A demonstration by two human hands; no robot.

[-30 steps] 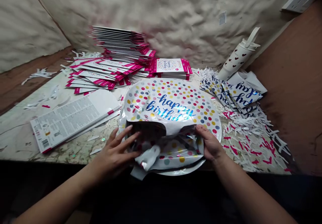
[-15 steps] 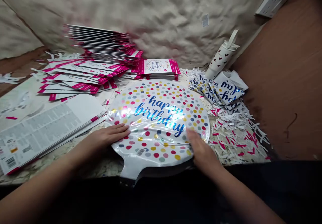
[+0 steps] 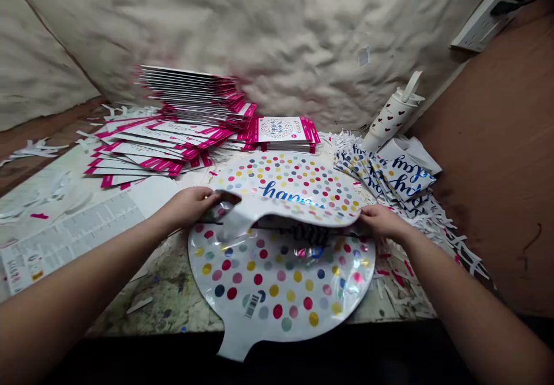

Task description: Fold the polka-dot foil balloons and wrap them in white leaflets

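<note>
A round white foil balloon with coloured dots and blue "happy birthday" writing is folded across its middle, its near half bent up and back. My left hand is closed on the fold at its left end. My right hand pinches the fold at its right end. Under it lies another flat dotted balloon, its neck hanging over the table's front edge.
Pink-and-white packaging cards are stacked and fanned out at the back left. A white printed sheet pile lies at the left. Folded balloons and white and pink paper shreds fill the right. A heart-patterned tube leans on the wall.
Both hands lay flat on the top balloon half a second ago. They have since lifted its near half and folded it back, which uncovers the balloon underneath.
</note>
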